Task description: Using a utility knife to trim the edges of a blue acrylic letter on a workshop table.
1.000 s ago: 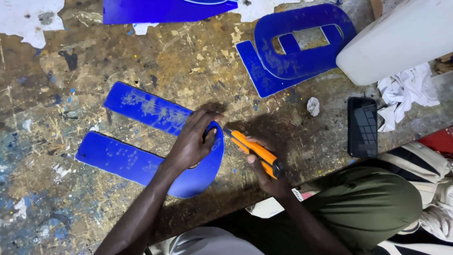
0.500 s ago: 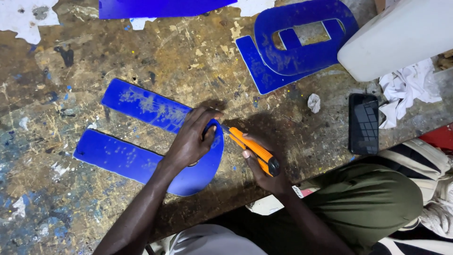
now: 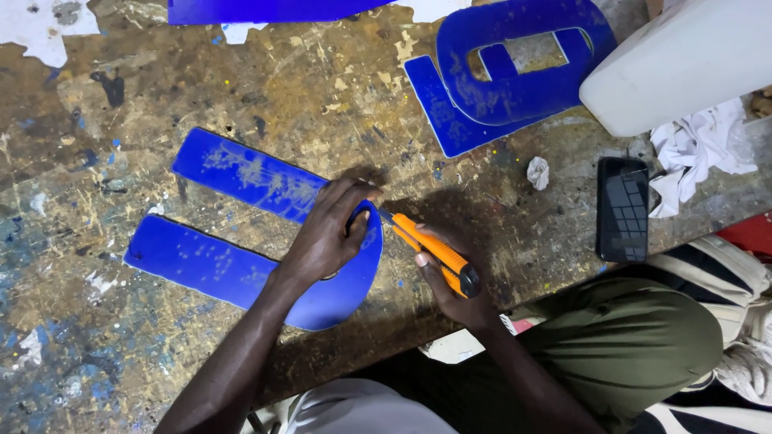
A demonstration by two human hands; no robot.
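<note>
On the bench (image 3: 241,80), our left hand (image 3: 326,237) pressed flat on the blue U-shaped piece (image 3: 241,185); beside it, our right hand (image 3: 450,281) gripped the orange knife (image 3: 430,253).

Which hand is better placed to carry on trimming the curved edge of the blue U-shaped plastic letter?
The right hand, probably: it grips the orange utility knife, whose tip meets the blue U-shaped plastic letter at its curve. The left hand lies flat on the letter, pinning it to the paint-spattered wooden bench.

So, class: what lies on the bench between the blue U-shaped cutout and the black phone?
In the head view, the right hand gripping an orange utility knife; otherwise only bare, paint-spattered bench.
</note>
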